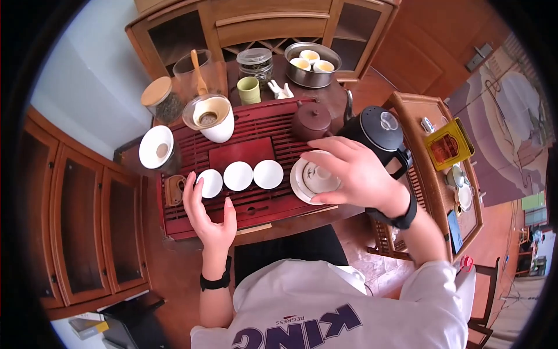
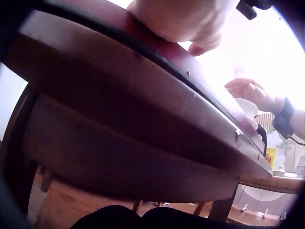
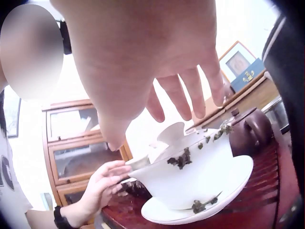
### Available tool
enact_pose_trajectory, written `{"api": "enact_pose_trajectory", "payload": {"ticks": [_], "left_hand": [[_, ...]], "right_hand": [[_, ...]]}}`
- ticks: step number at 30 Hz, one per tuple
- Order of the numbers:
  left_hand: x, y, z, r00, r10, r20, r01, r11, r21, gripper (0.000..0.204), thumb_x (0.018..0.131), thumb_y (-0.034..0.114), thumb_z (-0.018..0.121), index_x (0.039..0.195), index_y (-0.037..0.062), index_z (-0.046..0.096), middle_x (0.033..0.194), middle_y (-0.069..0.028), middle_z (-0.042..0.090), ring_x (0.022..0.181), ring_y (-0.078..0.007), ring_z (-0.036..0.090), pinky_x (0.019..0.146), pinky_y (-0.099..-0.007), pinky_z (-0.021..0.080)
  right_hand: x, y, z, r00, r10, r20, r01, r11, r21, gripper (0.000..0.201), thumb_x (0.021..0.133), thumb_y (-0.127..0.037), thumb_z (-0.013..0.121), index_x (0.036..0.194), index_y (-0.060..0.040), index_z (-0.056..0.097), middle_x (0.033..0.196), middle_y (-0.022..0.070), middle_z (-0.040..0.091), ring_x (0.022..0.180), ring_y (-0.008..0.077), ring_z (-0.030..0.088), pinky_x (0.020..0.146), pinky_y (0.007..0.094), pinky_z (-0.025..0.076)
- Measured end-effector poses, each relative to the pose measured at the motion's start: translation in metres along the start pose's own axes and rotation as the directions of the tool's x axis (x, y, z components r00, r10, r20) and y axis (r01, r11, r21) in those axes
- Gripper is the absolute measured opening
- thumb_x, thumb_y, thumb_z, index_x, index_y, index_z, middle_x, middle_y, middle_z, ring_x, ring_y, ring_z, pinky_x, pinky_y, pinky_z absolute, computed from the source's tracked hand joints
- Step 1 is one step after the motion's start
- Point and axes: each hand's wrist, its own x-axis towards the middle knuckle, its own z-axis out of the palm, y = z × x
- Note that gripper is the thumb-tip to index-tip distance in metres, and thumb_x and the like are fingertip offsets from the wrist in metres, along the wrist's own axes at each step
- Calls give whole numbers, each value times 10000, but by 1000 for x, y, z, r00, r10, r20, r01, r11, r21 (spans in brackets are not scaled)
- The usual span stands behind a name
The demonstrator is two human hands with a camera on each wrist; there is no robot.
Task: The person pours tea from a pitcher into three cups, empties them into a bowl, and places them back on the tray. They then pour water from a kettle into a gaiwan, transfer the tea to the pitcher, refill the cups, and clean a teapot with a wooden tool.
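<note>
My right hand (image 1: 363, 174) hovers over a white lidded gaiwan (image 1: 314, 181) at the tray's right side. In the right wrist view its fingers are spread above the lid knob (image 3: 172, 134), with a gap below them. The gaiwan bowl (image 3: 190, 176) bears dark leaf marks and sits on a saucer (image 3: 233, 188). My left hand (image 1: 208, 224) is at the leftmost white cup (image 1: 213, 185), fingers by its left rim and thumb apart on the near side. Beside that cup stand a middle cup (image 1: 238, 176) and a right cup (image 1: 268, 174), in a row.
The cups stand on a red slatted tea tray (image 1: 256, 218). Behind the gaiwan is a brown teapot (image 1: 311, 121), with a black kettle (image 1: 381, 131) to the right. A white pitcher with a strainer (image 1: 215, 119), glass jars (image 1: 254, 63) and a metal bowl (image 1: 314, 75) line the back.
</note>
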Motion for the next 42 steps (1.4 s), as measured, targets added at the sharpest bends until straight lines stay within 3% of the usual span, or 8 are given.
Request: {"api": "enact_pose_trajectory", "payload": {"ticks": [4,6,14,24,30,36,38,42], "left_hand": [[-7,12,1,975,216,-59,-204,966,156,527,799,-22,719,1292,6,533,1403,-213,499,1274,-388,513,1059,-472,429],[-17,36,7,976,217,12,-218,975,46,494,786,11,766,1235,5,560,1359,-223,528,1202,-373,555,1018,-467,463],[-25,88,59,956,111,271,-100,994,-55,931,683,303,897,1429,27,413,1347,-225,508,1140,-389,571,921,-480,490],[-17,106,83,969,75,236,-42,989,-141,1014,679,178,899,1482,-8,308,1387,-275,461,1243,-451,513,1008,-507,467],[-20,99,98,976,73,206,-52,993,-108,977,703,170,875,1476,-44,319,1361,-274,508,1200,-421,569,991,-472,484],[-25,94,103,986,76,151,-66,995,-73,994,688,184,845,1493,-25,300,1372,-258,515,1166,-401,593,901,-461,519],[-26,94,102,987,83,141,-71,994,-88,987,683,163,838,1491,-30,305,1369,-259,518,1165,-394,597,905,-445,519],[-27,94,102,988,52,142,-39,995,-92,989,675,156,837,1491,-31,310,1360,-246,532,1166,-386,600,911,-431,520]], "right_hand": [[-24,-17,20,851,319,-418,-321,945,68,351,729,-195,833,1021,-46,708,953,99,657,836,277,637,712,367,538],[-31,-29,30,718,588,-372,-527,809,261,330,745,-171,829,1020,-38,706,902,91,633,791,249,630,677,346,530],[-22,-27,36,788,550,-277,-520,835,178,315,721,-185,840,985,-74,709,789,56,605,701,240,628,613,348,517],[-21,-20,36,838,492,-237,-444,866,229,263,743,-104,824,970,-44,707,782,58,594,604,183,572,530,303,468],[-18,-14,32,864,439,-248,-418,898,137,247,730,-148,806,922,-50,684,775,82,594,706,278,631,602,373,511],[-18,-9,14,822,534,-200,-497,843,208,250,739,-113,811,941,-20,696,775,65,588,583,183,559,532,296,460],[-23,-3,16,713,636,-295,-467,744,477,225,782,-94,808,960,-2,706,775,39,587,565,105,513,514,242,419],[-22,-1,16,647,687,-330,-430,687,586,193,811,-70,792,966,13,711,786,42,599,609,92,537,540,223,438]]}}
